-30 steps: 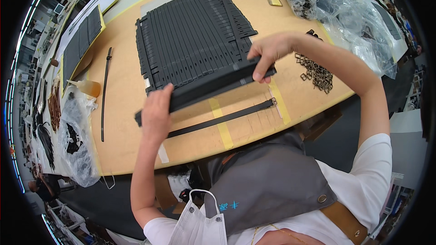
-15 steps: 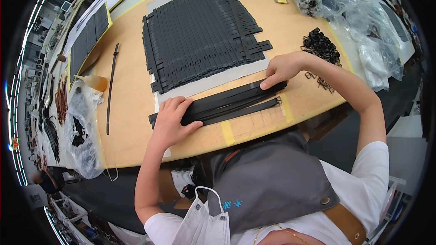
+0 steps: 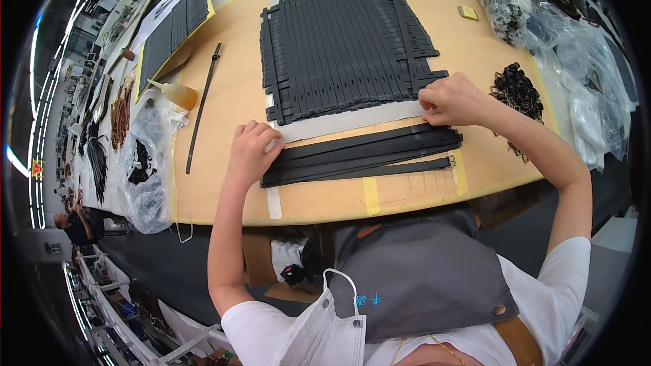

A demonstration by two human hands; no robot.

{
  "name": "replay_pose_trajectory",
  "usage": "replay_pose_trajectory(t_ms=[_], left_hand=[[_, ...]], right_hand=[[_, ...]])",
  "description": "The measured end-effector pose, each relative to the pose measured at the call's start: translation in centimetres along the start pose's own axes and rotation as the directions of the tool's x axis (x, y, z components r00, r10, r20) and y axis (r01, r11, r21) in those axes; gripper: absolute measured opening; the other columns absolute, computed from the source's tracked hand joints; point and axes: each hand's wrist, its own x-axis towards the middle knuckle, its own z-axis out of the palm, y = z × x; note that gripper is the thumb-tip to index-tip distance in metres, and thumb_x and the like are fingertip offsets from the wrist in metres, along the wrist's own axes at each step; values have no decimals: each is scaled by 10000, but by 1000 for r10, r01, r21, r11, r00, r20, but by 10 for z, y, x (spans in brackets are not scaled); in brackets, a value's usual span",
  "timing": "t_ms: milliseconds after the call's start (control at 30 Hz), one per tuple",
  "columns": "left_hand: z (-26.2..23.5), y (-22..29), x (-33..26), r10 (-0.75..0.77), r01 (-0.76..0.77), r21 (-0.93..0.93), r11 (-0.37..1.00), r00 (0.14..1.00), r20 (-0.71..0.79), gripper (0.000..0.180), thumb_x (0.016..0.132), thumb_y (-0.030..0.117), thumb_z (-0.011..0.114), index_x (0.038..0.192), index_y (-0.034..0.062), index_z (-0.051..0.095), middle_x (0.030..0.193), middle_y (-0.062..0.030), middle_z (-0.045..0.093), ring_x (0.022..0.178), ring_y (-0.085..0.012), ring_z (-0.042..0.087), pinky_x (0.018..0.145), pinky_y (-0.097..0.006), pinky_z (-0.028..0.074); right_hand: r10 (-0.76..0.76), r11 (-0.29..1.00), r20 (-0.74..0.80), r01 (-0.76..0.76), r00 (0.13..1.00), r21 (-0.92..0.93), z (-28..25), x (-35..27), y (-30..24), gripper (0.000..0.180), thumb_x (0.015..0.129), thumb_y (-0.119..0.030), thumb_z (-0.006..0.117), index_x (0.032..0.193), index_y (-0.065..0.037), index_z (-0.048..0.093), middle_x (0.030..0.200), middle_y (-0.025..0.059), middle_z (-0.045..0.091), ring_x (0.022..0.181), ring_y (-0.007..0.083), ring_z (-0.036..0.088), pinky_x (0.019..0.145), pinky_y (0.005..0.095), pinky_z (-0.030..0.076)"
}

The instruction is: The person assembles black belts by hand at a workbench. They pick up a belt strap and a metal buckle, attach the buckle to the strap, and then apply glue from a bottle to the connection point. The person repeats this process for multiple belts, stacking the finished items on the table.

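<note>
My left hand (image 3: 253,154) is at the left end of a small bundle of black straps (image 3: 359,154), its fingers curled and closed. My right hand (image 3: 453,100) is closed in a pinch above the bundle's right end, by the edge of a pale sheet (image 3: 352,120). Whatever either hand pinches is hidden or too thin to make out. A single strap with a metal buckle (image 3: 451,161) lies along the bundle's near side. Beyond my hands, a wide layer of black slotted straps (image 3: 339,47) lies side by side on the sheet, with crosswise straps over both sides.
Black buckles (image 3: 517,93) are heaped at the right, near clear plastic bags (image 3: 576,74). At the left are one separate strap (image 3: 203,108), a glue bottle (image 3: 178,93), a plastic bag (image 3: 146,169) and a strap-covered board (image 3: 173,34). A person (image 3: 78,224) sits far left.
Both hands have come off the top of the strap bundle and moved to its far edge. My left thumb and fingers, earlier spread, are now drawn together. The view has shifted slightly.
</note>
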Motion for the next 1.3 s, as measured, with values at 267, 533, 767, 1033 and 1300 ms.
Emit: replay_pose_trajectory(t_ms=[267, 533, 767, 1033, 1300], left_hand=[[-1, -2, 18, 170, -171, 29, 985, 985, 24, 137, 778, 82, 801, 849, 104, 685, 820, -12, 638, 848, -212, 600, 833, -362, 459], [2, 2, 30, 248, -253, 57, 966, 966, 79, 149, 776, 56, 793, 869, 99, 685, 812, -26, 631, 840, -216, 603, 806, -362, 455], [18, -12, 41, 260, -262, 131, 956, 965, 32, 128, 788, 45, 770, 850, 97, 672, 806, -29, 632, 832, -225, 613, 798, -371, 453], [43, -35, 76, 202, -186, 195, 963, 978, -62, 48, 857, 56, 716, 855, 90, 682, 791, -31, 631, 823, -229, 606, 789, -380, 446], [30, 78, 51, 191, -171, -253, 952, 980, 60, 410, 845, 207, 808, 1194, 38, 675, 1306, -140, 647, 1213, -328, 605, 1030, -427, 450]], right_hand=[[-139, 990, -12, 139, 990, -17, 9, 25, -2, 154, 800, -230, 731, 813, -98, 650, 746, 46, 680, 795, 249, 714, 622, 413, 552], [-179, 982, 6, 179, 984, -55, 10, 33, -9, 157, 791, -190, 717, 786, -51, 644, 703, 85, 676, 747, 268, 712, 620, 407, 563], [-145, 982, -100, 131, 984, -136, 24, 49, 6, 134, 774, -162, 706, 783, -46, 641, 710, 100, 682, 744, 278, 717, 599, 409, 561], [71, 983, -113, -89, 991, -161, 28, 86, 42, 86, 865, -153, 676, 827, -81, 651, 778, 58, 694, 799, 260, 708, 659, 412, 548], [125, 928, 143, -167, 982, 333, -6, 12, -6, 436, 821, -383, 801, 1115, -84, 683, 1023, 95, 708, 988, 281, 684, 846, 398, 552]])
